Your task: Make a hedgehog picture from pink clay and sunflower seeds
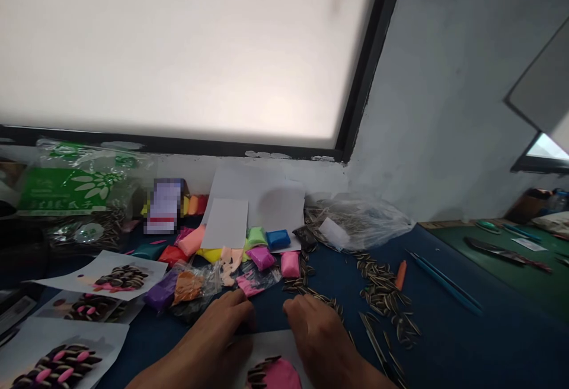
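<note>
A white sheet of paper lies at the bottom edge of the view, partly cut off. On it is a flat pink clay shape with striped sunflower seeds set along its left side. My left hand is at the sheet's left edge, fingers curled and thumb over the paper. Against the right edge rests my right hand, its fingers bent inward. Whatever either hand grips is hidden under the fingers. Beyond them lie an opened pink clay pack and loose sunflower seeds.
Coloured clay packs lie in front of leaning white sheets. Printed pictures spread at left, near a green seed bag. A clear bag, an orange stick, blue tweezers and metal tweezers are at right.
</note>
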A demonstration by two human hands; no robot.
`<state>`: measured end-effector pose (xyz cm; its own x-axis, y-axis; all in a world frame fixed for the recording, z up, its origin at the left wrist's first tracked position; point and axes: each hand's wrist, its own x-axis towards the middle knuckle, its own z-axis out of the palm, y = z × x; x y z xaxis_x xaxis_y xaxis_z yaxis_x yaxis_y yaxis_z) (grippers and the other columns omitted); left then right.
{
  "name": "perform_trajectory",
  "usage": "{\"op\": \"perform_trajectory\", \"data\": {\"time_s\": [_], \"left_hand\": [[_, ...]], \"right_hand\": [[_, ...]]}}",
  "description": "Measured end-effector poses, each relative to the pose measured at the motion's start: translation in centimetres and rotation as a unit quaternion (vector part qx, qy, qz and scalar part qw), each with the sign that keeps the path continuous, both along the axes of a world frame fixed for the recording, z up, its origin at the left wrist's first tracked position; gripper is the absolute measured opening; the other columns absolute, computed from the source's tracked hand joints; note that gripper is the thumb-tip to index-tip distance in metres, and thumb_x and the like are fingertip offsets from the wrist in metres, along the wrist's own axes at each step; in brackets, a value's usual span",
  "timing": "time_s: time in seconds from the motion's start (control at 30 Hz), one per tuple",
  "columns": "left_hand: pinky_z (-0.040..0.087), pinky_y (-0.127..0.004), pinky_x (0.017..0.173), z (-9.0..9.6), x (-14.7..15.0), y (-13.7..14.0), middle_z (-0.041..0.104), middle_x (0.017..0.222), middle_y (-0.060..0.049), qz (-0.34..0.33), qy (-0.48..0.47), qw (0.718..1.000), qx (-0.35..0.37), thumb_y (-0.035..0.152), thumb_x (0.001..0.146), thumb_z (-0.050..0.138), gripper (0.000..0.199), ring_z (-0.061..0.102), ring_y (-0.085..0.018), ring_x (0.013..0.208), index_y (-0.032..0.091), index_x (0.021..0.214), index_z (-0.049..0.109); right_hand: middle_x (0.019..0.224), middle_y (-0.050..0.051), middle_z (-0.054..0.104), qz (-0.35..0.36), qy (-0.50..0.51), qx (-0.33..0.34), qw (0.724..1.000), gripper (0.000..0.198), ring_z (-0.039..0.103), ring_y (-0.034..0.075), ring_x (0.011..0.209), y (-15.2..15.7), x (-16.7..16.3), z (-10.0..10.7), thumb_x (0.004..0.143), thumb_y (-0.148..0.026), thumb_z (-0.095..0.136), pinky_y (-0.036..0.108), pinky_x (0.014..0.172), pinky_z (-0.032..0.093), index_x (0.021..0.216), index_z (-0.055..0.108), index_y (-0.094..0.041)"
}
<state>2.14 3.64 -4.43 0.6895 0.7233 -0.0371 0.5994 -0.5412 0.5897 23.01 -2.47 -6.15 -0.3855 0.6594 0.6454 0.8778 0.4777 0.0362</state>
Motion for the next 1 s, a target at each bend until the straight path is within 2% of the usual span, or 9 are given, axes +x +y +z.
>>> {"op": "perform_trajectory", "data": {"time_s": [0.1,0.2,0.37,0.5,0.6,0.67,0.73,0.87,1.0], "left_hand": [[0.04,-0.029,0.075,-0.6,0.2,0.3,0.06,0.092,-0.002,0.008,0.004,1.0,0.006,0.004,0.064,0.054,0.018,0.058,-0.021,0.091,0.019,0.073,0.058],[0.04,-0.028,0.073,-1.0,0.6,0.8,0.06,0.088,-0.001,0.018,0.002,1.0,0.013,0.002,0.065,0.054,0.018,0.058,-0.02,0.087,0.019,0.072,0.059],[0.039,-0.027,0.068,-1.4,1.1,1.1,0.059,0.082,-0.001,0.035,-0.01,0.999,0.033,0.0,0.065,0.053,0.02,0.058,-0.02,0.08,0.018,0.069,0.06],[0.04,-0.027,0.068,-1.9,0.9,0.9,0.058,0.081,-0.001,0.039,-0.033,0.998,0.043,-0.001,0.066,0.052,0.021,0.058,-0.02,0.078,0.018,0.069,0.06],[0.043,-0.029,0.074,-2.3,0.6,0.6,0.06,0.091,-0.004,0.038,-0.064,0.996,0.057,0.001,0.069,0.052,0.024,0.059,-0.021,0.086,0.018,0.082,0.062],[0.044,-0.031,0.077,-2.7,0.4,0.4,0.06,0.095,-0.005,0.026,-0.117,0.989,0.085,0.004,0.075,0.05,0.025,0.059,-0.022,0.09,0.019,0.09,0.063],[0.044,-0.029,0.073,-2.9,0.5,0.1,0.059,0.092,-0.005,0.012,-0.181,0.979,0.098,0.01,0.085,0.046,0.02,0.059,-0.021,0.085,0.02,0.087,0.063],[0.042,-0.025,0.06,-3.1,0.5,-0.6,0.058,0.085,-0.003,0.005,-0.249,0.968,0.033,0.024,0.1,0.04,0.028,0.059,-0.017,0.071,0.021,0.088,0.065],[0.043,-0.024,0.062,-2.8,0.0,-1.2,0.06,0.09,-0.003,-0.003,-0.264,0.964,-0.036,0.025,0.102,0.039,0.029,0.06,-0.016,0.073,0.022,0.1,0.068]], "right_hand": [[0.063,-0.001,0.052,-0.017,0.023,0.027,0.999,0.032,0.047,0.017,0.053,0.3,-0.1,-0.6,0.097,-0.001,0.028,0.03,0.055,0.03,0.081,0.043,-0.023],[0.063,-0.002,0.051,-0.021,0.037,0.031,0.999,0.033,0.046,0.016,0.053,0.5,0.1,-0.8,0.097,0.0,0.026,0.03,0.054,0.03,0.082,0.043,-0.023],[0.069,-0.001,0.054,-0.007,0.048,0.005,0.999,0.028,0.051,0.015,0.057,0.6,0.8,0.6,0.094,0.002,0.034,0.026,0.055,0.035,0.084,0.046,-0.022],[0.077,0.001,0.058,0.018,0.105,-0.089,0.99,0.024,0.057,0.016,0.067,-0.2,0.8,2.0,0.089,0.001,0.042,0.024,0.059,0.039,0.084,0.048,-0.022],[0.077,0.0,0.06,0.055,0.169,-0.179,0.968,0.019,0.057,0.015,0.069,-1.0,0.6,2.4,0.087,-0.003,0.048,0.024,0.061,0.04,0.083,0.051,-0.022],[0.075,0.0,0.059,0.076,0.199,-0.203,0.956,0.016,0.056,0.014,0.066,-1.5,0.6,2.0,0.088,-0.007,0.049,0.024,0.059,0.038,0.083,0.053,-0.022],[0.074,0.0,0.058,0.086,0.216,-0.198,0.952,0.014,0.056,0.014,0.064,-1.9,0.6,1.2,0.09,-0.011,0.047,0.024,0.057,0.036,0.084,0.055,-0.021],[0.077,0.0,0.06,0.087,0.224,-0.195,0.951,0.017,0.059,0.015,0.069,-2.5,0.7,-0.2,0.093,-0.013,0.045,0.024,0.06,0.038,0.089,0.059,-0.022],[0.081,0.001,0.063,0.094,0.2,-0.218,0.951,0.015,0.062,0.015,0.074,-2.7,0.8,-0.4,0.095,-0.014,0.048,0.023,0.064,0.04,0.091,0.059,-0.022]]}}
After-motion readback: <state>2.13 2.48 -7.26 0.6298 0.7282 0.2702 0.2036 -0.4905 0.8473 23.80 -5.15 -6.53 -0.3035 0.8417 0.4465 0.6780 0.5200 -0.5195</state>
